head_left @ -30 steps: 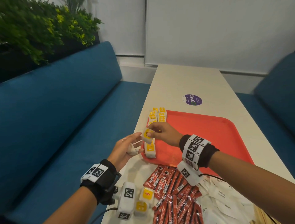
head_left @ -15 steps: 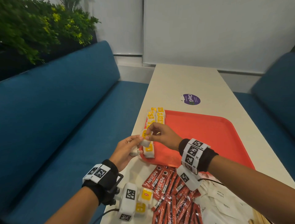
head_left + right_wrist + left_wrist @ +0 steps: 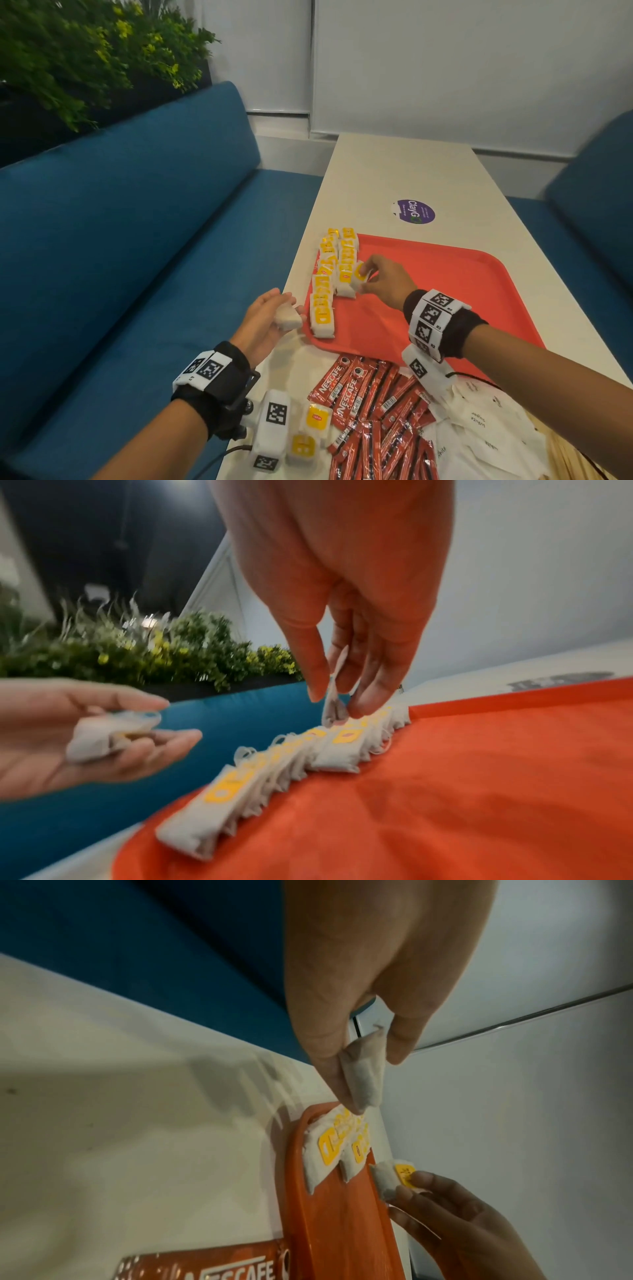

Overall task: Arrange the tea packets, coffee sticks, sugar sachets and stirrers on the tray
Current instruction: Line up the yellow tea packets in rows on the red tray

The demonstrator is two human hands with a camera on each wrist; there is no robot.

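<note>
I am filling the tray (image 3: 462,284) along its left edge, where tea packets (image 3: 322,301) are lying overlapped in two rows so each yellow tag shows. My right hand (image 3: 385,279) is reaching palm-down, pinching one packet (image 3: 358,275) over the shorter inner row. My left hand (image 3: 265,320) is waiting palm-up just off the tray's corner, cradling a spare packet (image 3: 288,317) in curled fingers.
</note>
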